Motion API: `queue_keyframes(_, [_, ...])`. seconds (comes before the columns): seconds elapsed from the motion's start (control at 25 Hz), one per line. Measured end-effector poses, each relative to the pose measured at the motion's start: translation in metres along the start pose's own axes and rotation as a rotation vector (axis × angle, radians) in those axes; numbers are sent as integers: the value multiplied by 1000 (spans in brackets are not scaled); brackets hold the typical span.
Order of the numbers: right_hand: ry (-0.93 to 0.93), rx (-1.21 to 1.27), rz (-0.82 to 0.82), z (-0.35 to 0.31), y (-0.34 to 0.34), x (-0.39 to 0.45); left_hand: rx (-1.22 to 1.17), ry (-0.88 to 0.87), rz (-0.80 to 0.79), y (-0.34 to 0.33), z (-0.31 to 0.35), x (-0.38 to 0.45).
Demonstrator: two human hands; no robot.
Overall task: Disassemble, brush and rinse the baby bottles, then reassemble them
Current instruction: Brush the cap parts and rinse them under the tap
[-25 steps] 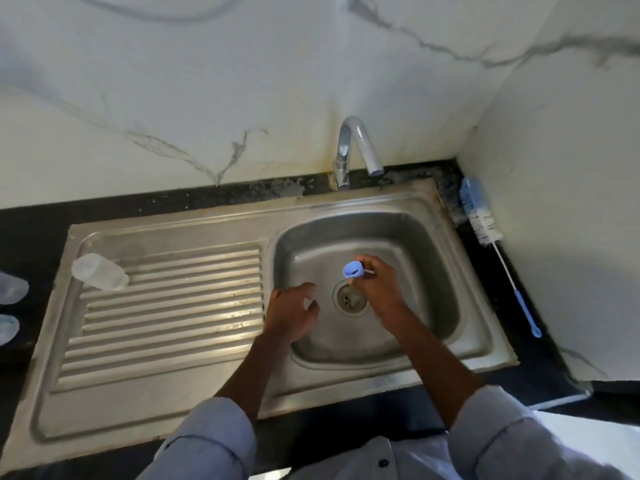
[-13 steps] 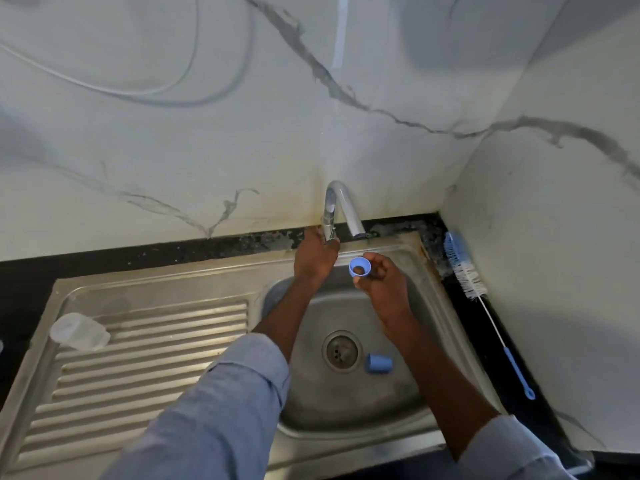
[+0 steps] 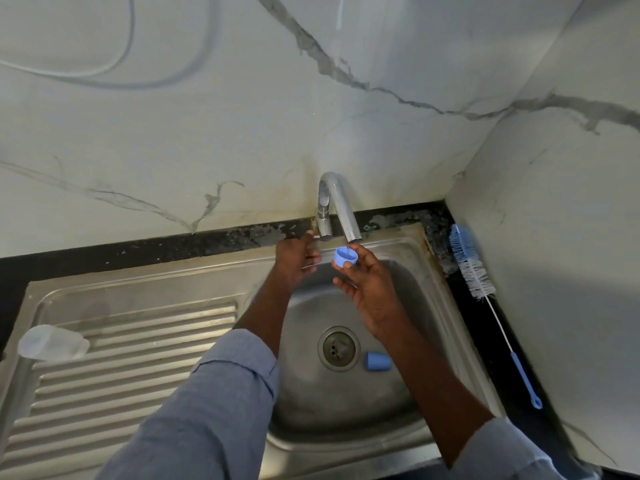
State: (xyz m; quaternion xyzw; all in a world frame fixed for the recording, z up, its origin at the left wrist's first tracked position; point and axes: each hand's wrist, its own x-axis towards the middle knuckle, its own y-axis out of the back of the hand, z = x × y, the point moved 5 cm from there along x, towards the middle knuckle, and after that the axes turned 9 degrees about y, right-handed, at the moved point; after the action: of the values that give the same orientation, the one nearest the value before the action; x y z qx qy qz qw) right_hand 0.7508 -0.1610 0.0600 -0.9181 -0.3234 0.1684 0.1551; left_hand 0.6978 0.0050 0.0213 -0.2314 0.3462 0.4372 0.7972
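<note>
My right hand point(image 3: 367, 289) pinches a small blue bottle cap point(image 3: 345, 256) and holds it mouth up right under the spout of the chrome tap point(image 3: 337, 206). A thin stream of water falls into the cap. My left hand point(image 3: 294, 259) grips the tap's lever at the base of the tap. A second blue bottle part point(image 3: 376, 361) lies on its side in the sink basin point(image 3: 433, 306), just right of the drain point(image 3: 337, 348). A clear bottle body point(image 3: 52, 342) lies on the ribbed drainboard point(image 3: 121, 368) at the far left.
A blue-handled bottle brush point(image 3: 474, 271) lies on the black counter right of the sink, along the side wall. Marble wall stands close behind the tap. My two sleeved forearms cross over the front of the basin.
The view tilted up. My left hand went from beside the drain to the tap lever, and my right hand lifted the blue cap from near the drain up under the spout. Water now falls.
</note>
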Motion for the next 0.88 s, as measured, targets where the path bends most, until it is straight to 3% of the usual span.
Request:
queue_keyframes(0.16, [-126,142,14,7,4,-6,4,-16,-6,13,-12,-1])
queue_keyframes(0.32, [-271,183,138,15,-1,-4,-84,13,-14,13,-26,-8])
queue_keyframes(0.44, [-364,114,151,16,-15,2,-156,51,-6,16,-32,-12])
queue_keyframes(0.6, [-93,-206,45,3,-11,11,-199,40,-3,22,-31,-13])
queue_keyframes(0.68, [13,-249,56,-4,-9,14,-206,35,-11,21,-27,-14])
queue_keyframes(0.8, [-70,165,77,-3,-16,13,-224,42,-74,12,-19,-15])
queue_keyframes(0.88, [-174,241,85,2,-17,7,-230,42,-98,8,-15,-15])
